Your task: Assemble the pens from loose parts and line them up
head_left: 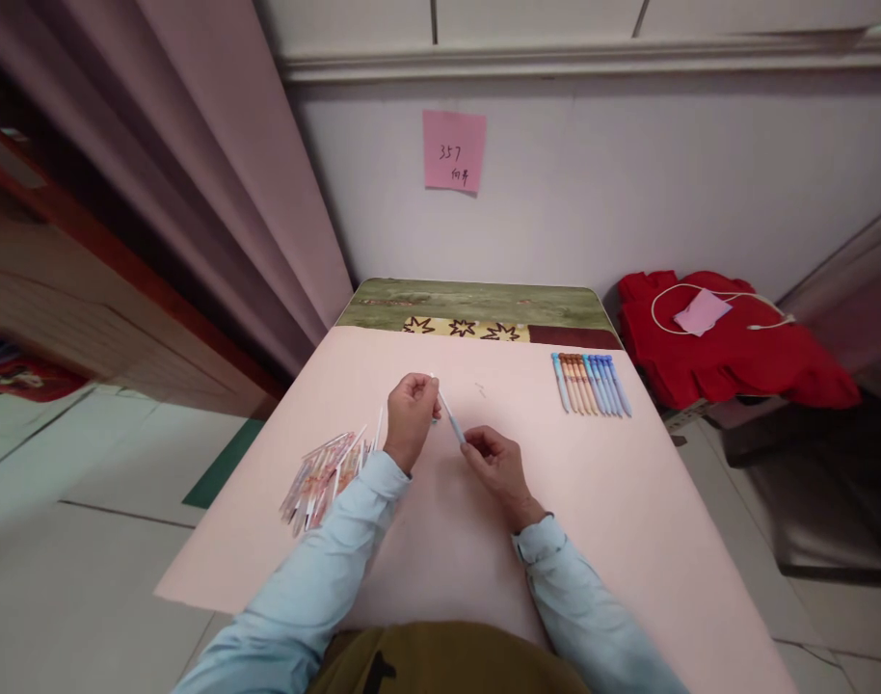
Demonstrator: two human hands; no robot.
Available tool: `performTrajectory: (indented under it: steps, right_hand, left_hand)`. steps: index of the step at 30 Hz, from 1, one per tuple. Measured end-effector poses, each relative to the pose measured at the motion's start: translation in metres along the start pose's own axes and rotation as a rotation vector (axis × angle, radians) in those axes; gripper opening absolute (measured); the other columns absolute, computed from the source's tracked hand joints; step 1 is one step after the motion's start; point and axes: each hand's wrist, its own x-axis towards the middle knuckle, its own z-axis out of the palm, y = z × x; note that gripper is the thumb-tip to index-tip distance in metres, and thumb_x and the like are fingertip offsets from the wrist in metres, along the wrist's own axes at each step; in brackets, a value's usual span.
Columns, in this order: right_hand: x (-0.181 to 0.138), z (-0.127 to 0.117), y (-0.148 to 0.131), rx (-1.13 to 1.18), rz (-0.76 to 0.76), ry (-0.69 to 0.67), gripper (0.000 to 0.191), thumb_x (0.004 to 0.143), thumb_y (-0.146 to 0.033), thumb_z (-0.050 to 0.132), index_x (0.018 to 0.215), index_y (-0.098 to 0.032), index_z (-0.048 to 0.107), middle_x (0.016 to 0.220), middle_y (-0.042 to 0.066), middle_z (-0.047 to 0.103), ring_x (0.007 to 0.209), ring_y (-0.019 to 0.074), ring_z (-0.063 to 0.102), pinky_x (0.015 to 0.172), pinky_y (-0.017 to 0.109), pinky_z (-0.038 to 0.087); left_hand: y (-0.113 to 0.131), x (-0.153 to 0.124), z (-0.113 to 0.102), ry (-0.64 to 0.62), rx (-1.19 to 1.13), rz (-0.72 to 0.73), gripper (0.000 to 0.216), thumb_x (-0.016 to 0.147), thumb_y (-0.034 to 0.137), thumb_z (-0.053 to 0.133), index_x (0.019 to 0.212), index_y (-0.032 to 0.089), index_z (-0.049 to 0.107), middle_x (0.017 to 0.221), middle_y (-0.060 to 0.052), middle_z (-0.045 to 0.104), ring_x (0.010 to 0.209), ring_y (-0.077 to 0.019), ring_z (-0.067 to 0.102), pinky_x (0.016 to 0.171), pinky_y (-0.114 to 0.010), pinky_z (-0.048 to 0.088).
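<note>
Above the middle of the table, a slim white pen refill (444,396) slants down into a light blue pen barrel (456,428). My left hand (412,410) is closed in a pinch at the refill's upper end. Lower on the slant, my right hand (496,465) grips the barrel between thumb and fingers. Left of my left hand lies a loose pile of thin pen refills (329,479), partly covered by my sleeve. A neat row of blue and brown pens (592,384) lies at the table's far right.
A pale pink sheet (571,540) covers most of the table. Small scraps (480,389) lie beyond my hands. Red cloth (736,357) with a white cable sits off the right edge. The wall (556,193) bears a pink note (453,152); a curtain (267,193) hangs left.
</note>
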Motion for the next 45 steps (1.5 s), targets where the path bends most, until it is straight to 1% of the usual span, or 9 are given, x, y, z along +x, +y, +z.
performTrajectory:
  steps: [9, 13, 18, 22, 25, 31, 34, 39, 45]
  right_hand:
    - [0.002, -0.003, -0.002, -0.002, -0.02, 0.086, 0.016, 0.082, -0.034, 0.065, 0.087, -0.019, 0.068, 0.078, 0.002, 0.068, 0.066, 0.0143, 0.059, 0.062, 0.025, 0.048]
    - [0.003, -0.004, -0.002, -0.013, -0.027, 0.123, 0.016, 0.082, -0.033, 0.064, 0.088, -0.018, 0.067, 0.078, 0.002, 0.068, 0.066, 0.0145, 0.06, 0.063, 0.025, 0.049]
    - [0.009, -0.022, 0.001, -0.166, -0.002, 0.245, 0.02, 0.082, -0.037, 0.062, 0.089, -0.019, 0.068, 0.078, 0.002, 0.069, 0.066, 0.0155, 0.061, 0.063, 0.026, 0.047]
    - [0.014, -0.049, 0.004, -0.554, 0.014, 0.413, 0.019, 0.083, -0.034, 0.059, 0.09, -0.022, 0.072, 0.083, 0.002, 0.071, 0.073, 0.0177, 0.062, 0.069, 0.028, 0.043]
    - [0.017, -0.063, 0.006, -0.729, 0.055, 0.46, 0.02, 0.083, -0.033, 0.057, 0.089, -0.022, 0.073, 0.086, 0.003, 0.071, 0.076, 0.019, 0.062, 0.068, 0.029, 0.039]
    - [0.019, -0.066, 0.007, -0.679, 0.11, 0.5, 0.022, 0.084, -0.035, 0.055, 0.091, -0.021, 0.071, 0.084, 0.003, 0.07, 0.072, 0.018, 0.06, 0.065, 0.028, 0.035]
    - [0.017, -0.067, 0.007, -0.82, 0.074, 0.467, 0.02, 0.084, -0.03, 0.054, 0.09, -0.022, 0.071, 0.086, 0.003, 0.069, 0.079, 0.0182, 0.058, 0.065, 0.028, 0.031]
    - [0.016, -0.07, 0.011, -0.981, 0.037, 0.437, 0.021, 0.086, -0.024, 0.052, 0.091, -0.021, 0.072, 0.089, 0.005, 0.069, 0.085, 0.019, 0.055, 0.067, 0.029, 0.029]
    - [0.016, -0.071, 0.018, -1.049, 0.024, 0.44, 0.018, 0.086, -0.023, 0.054, 0.089, -0.022, 0.072, 0.089, 0.005, 0.067, 0.084, 0.0194, 0.053, 0.067, 0.031, 0.028]
  left_hand:
    - [-0.002, -0.026, 0.007, -0.163, 0.216, 0.034, 0.017, 0.08, 0.034, 0.063, 0.076, 0.02, 0.055, 0.057, 0.005, 0.051, 0.047, -0.0087, 0.047, 0.045, -0.02, 0.039]
    - [0.0, -0.026, 0.003, -0.234, 0.216, 0.017, 0.021, 0.081, 0.039, 0.063, 0.083, 0.019, 0.057, 0.064, 0.004, 0.054, 0.049, -0.009, 0.05, 0.046, -0.02, 0.041]
    - [0.0, -0.009, -0.018, -0.133, 0.209, 0.003, 0.025, 0.079, 0.042, 0.065, 0.087, 0.018, 0.059, 0.063, 0.003, 0.055, 0.051, -0.0102, 0.051, 0.045, -0.021, 0.042]
    - [-0.002, 0.008, -0.049, 0.025, 0.265, 0.001, 0.02, 0.075, 0.036, 0.066, 0.083, 0.017, 0.062, 0.061, 0.003, 0.055, 0.048, -0.0097, 0.049, 0.045, -0.021, 0.042]
    - [-0.004, 0.018, -0.07, 0.134, 0.351, 0.021, 0.018, 0.073, 0.034, 0.065, 0.079, 0.017, 0.064, 0.064, 0.002, 0.057, 0.049, -0.0095, 0.048, 0.045, -0.021, 0.041]
    - [-0.006, 0.033, -0.066, 0.025, 0.488, 0.046, 0.019, 0.069, 0.035, 0.068, 0.075, 0.017, 0.067, 0.067, -0.001, 0.064, 0.055, -0.0115, 0.051, 0.052, -0.023, 0.043]
    - [-0.003, 0.042, -0.064, 0.069, 0.477, 0.072, 0.019, 0.069, 0.035, 0.066, 0.075, 0.017, 0.067, 0.068, -0.001, 0.064, 0.056, -0.012, 0.051, 0.055, -0.024, 0.044]
    - [0.0, 0.052, -0.09, 0.161, 0.555, 0.081, 0.021, 0.068, 0.037, 0.065, 0.075, 0.017, 0.067, 0.07, -0.002, 0.065, 0.059, -0.013, 0.052, 0.056, -0.025, 0.043]
    - [-0.015, 0.043, -0.118, 0.117, 0.767, 0.008, 0.02, 0.066, 0.038, 0.065, 0.069, 0.018, 0.066, 0.062, 0.0, 0.062, 0.059, -0.0146, 0.052, 0.055, -0.025, 0.039]
